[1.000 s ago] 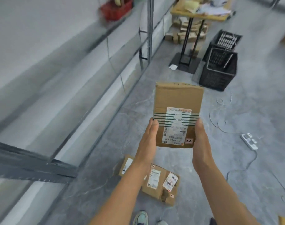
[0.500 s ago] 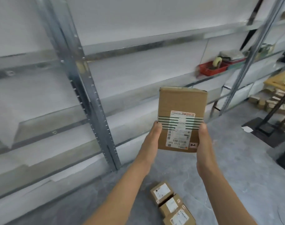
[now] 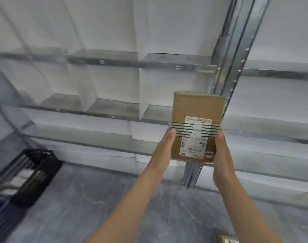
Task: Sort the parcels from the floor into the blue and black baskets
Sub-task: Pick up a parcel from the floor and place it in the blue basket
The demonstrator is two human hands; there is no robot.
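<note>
Grey floor below, metal shelving [image 3: 237, 71] behind. Gripping cardboard parcel [image 3: 197, 109] by lower side edges with left hand [image 3: 165, 146] and right hand [image 3: 221, 151], well apart from black basket [image 3: 35, 172] and blue basket [image 3: 2, 216]. Risks slipping: shallow hold, top-heavy.

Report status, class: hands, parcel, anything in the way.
Left hand, right hand: both hold parcel, label showing. Black basket on floor, lower left. Path looks open.
</note>
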